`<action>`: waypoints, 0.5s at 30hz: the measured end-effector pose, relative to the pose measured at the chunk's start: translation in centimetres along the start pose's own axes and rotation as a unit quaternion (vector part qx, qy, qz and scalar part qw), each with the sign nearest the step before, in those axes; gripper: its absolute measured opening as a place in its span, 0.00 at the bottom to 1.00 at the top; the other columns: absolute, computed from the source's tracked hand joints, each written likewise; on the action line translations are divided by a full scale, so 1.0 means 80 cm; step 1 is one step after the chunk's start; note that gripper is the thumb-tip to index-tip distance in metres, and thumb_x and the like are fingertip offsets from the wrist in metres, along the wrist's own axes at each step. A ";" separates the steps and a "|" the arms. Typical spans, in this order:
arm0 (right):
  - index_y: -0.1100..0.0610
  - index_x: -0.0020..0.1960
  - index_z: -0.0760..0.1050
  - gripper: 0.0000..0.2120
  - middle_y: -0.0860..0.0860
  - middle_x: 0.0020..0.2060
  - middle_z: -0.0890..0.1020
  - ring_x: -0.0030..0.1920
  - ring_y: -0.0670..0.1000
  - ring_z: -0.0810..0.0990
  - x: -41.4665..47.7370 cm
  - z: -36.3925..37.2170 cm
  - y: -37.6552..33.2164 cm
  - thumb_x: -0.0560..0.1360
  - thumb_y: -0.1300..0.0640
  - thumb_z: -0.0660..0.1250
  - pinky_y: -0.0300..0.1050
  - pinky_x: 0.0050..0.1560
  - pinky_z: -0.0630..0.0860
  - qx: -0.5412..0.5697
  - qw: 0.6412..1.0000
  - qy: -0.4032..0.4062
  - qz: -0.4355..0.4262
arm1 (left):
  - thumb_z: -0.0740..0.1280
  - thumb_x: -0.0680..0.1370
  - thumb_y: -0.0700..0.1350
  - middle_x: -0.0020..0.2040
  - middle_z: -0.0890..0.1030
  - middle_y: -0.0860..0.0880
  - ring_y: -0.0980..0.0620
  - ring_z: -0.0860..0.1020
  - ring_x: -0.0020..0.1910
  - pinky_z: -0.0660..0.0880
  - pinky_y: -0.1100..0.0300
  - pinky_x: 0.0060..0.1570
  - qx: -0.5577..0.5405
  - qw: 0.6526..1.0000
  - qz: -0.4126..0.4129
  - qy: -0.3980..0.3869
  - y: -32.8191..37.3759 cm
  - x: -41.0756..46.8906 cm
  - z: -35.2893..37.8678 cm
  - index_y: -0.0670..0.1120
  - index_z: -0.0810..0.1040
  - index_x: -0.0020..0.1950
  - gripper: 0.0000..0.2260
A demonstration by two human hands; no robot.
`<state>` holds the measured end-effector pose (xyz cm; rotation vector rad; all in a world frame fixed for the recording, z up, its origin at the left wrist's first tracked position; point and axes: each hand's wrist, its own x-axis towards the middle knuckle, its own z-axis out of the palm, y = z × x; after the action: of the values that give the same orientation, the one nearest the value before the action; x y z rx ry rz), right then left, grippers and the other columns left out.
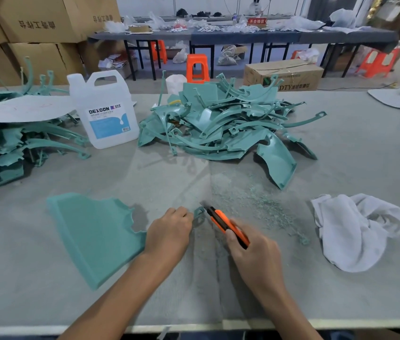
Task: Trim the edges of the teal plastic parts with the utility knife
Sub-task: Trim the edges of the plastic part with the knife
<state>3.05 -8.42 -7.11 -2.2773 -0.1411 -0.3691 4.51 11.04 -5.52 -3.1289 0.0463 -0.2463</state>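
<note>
Around the knife (221,220), teal heap (221,123), jug (106,114), cloth (355,229).

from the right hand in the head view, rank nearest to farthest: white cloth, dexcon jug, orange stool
From the right hand:
1. white cloth, on its right
2. DEXCON jug, across the table, left
3. orange stool, on the floor beyond

Stacked cardboard boxes (34,18) – long dark tables (243,36), orange stools (197,67) behind.
</note>
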 end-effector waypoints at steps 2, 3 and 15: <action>0.41 0.61 0.81 0.13 0.40 0.45 0.86 0.44 0.43 0.82 0.001 -0.001 0.001 0.76 0.49 0.71 0.35 0.41 0.73 0.004 1.000 0.000 0.001 | 0.57 0.81 0.39 0.59 0.74 0.53 0.51 0.72 0.59 0.64 0.58 0.42 0.001 1.000 -0.001 0.002 0.000 0.000 0.001 0.51 0.74 0.64 0.15; 0.41 0.61 0.81 0.14 0.39 0.45 0.86 0.45 0.41 0.81 0.001 -0.001 0.001 0.76 0.49 0.71 0.30 0.41 0.71 0.010 1.000 -0.003 0.005 | 0.57 0.81 0.39 0.59 0.74 0.53 0.51 0.72 0.59 0.64 0.58 0.42 0.002 1.000 -0.001 0.003 -0.001 0.000 0.002 0.51 0.74 0.64 0.15; 0.40 0.61 0.81 0.14 0.41 0.38 0.85 0.35 0.42 0.78 0.003 -0.003 0.000 0.77 0.48 0.71 0.32 0.35 0.70 0.003 1.000 -0.028 0.010 | 0.60 0.80 0.41 0.52 0.77 0.53 0.50 0.76 0.51 0.67 0.56 0.37 -0.031 0.999 0.006 0.029 -0.008 -0.004 0.005 0.50 0.78 0.55 0.09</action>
<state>3.26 -8.55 -6.87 -2.2831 -0.1491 -0.2938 4.30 11.66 -5.95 -3.1808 0.0733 -0.3429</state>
